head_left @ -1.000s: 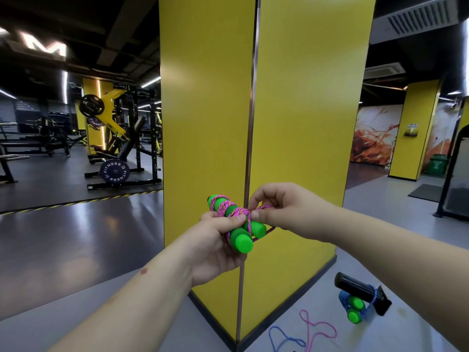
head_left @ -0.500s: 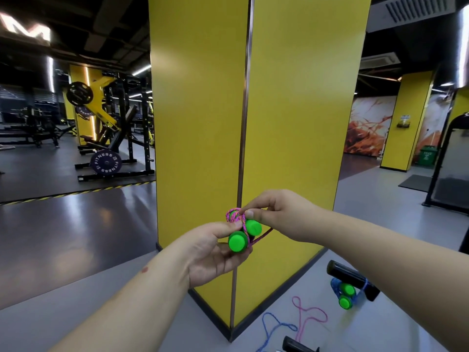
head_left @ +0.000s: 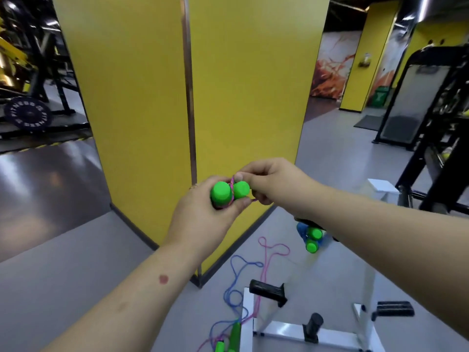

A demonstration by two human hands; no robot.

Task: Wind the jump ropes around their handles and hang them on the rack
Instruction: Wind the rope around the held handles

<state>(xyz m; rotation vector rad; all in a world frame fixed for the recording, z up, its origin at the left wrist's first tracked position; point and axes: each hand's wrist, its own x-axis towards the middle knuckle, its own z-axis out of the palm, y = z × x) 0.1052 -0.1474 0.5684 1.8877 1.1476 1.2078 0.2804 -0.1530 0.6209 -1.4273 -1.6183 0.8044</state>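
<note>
My left hand point(head_left: 203, 219) grips a pair of green jump rope handles point(head_left: 229, 190) held end-on toward me, with pink rope wound around them. My right hand point(head_left: 271, 182) pinches the pink rope end right beside the handles. Below stands a white rack point(head_left: 279, 331) with black pegs point(head_left: 267, 292). A wound blue rope with green handles point(head_left: 312, 237) hangs at the rack's far peg, partly hidden by my right forearm. Loose blue and pink ropes point(head_left: 243, 283) trail on the floor to green handles point(head_left: 234, 334) at the bottom edge.
A yellow pillar point(head_left: 187, 97) rises straight ahead, its corner facing me. Black gym machines stand at the right point(head_left: 436, 123) and a weight-plate machine at the far left point(head_left: 28, 115). Grey floor lies around the rack.
The view has tilted down and right, bringing the white rack and floor ropes into sight. The handles now point end-on at me, and my hands sit a little lower.
</note>
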